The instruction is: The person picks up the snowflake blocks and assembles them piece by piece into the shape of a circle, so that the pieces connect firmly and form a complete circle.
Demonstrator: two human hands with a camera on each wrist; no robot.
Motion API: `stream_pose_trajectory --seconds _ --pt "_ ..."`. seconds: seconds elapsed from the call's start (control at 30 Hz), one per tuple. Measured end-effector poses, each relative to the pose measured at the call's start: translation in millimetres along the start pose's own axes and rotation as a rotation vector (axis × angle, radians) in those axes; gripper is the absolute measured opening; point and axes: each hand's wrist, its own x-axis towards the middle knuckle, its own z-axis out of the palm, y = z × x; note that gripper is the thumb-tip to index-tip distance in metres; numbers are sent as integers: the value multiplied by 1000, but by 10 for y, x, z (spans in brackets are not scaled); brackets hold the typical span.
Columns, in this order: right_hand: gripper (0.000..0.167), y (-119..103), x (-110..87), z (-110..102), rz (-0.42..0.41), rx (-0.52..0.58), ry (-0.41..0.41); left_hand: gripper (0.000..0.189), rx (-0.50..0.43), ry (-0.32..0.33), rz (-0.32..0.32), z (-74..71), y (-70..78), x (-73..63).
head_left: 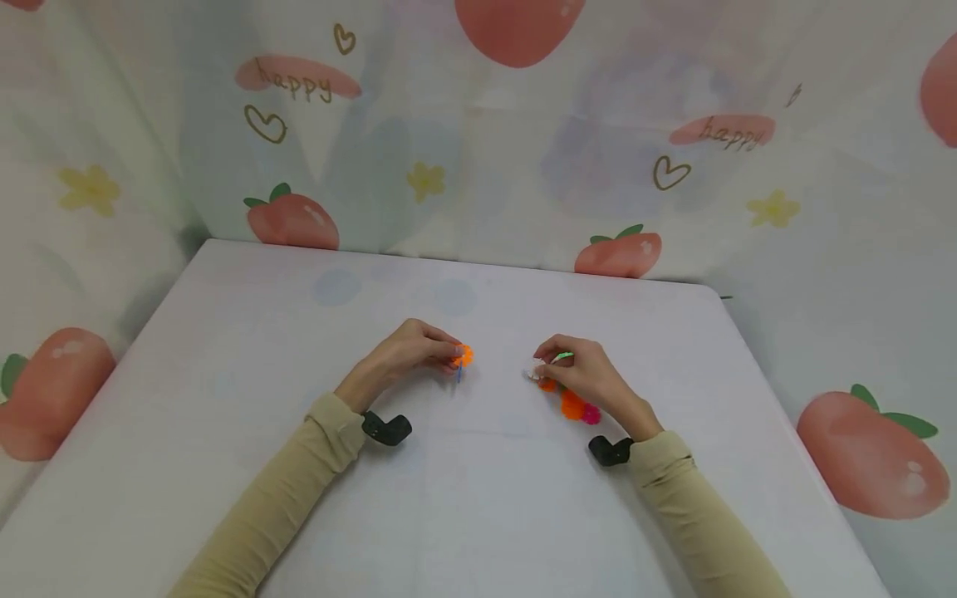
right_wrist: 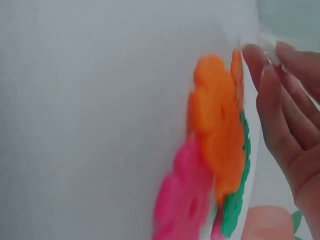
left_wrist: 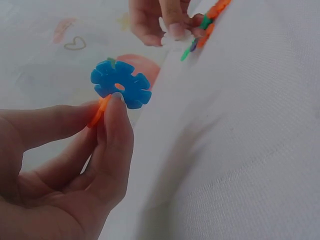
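Observation:
In the head view my left hand [head_left: 409, 349] is raised over the table's middle, pinching an orange notched flower disc [left_wrist: 100, 111] between thumb and fingers. Against that orange piece stands a blue notched disc [left_wrist: 107, 75], seen face-on in the left wrist view. My right hand [head_left: 586, 370] pinches a whitish, clear-looking disc [left_wrist: 175, 46], partly covered by its fingertips. Just below the right hand are several more discs: orange [right_wrist: 215, 105], pink [right_wrist: 187, 192] and green [right_wrist: 235, 205]. Whether these are joined or only overlap, I cannot tell. The two hands are apart.
A white-covered table [head_left: 478, 515] lies beneath both hands. Its far edge meets a printed cloth backdrop [head_left: 493, 174] with fruit, hearts and lettering. Black wrist devices [head_left: 387, 428] sit at both cuffs.

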Motion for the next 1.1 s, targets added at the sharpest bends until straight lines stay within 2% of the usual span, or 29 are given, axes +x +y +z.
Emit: stream_pose_trajectory --seconds 0.2,0.33,0.57,0.93,1.1 --pt "19 -124 100 106 -34 108 -2 30 1 13 -11 25 5 7" --pt "22 -226 164 176 -40 128 -15 29 2 19 -25 24 11 3" --pt "14 -360 248 281 -48 210 -34 29 3 15 -21 16 -1 14" --pt "10 -458 349 413 -115 279 -10 27 68 -8 18 18 -1 1" --pt "9 -478 367 450 -153 271 -6 27 100 4 10 27 21 -16"
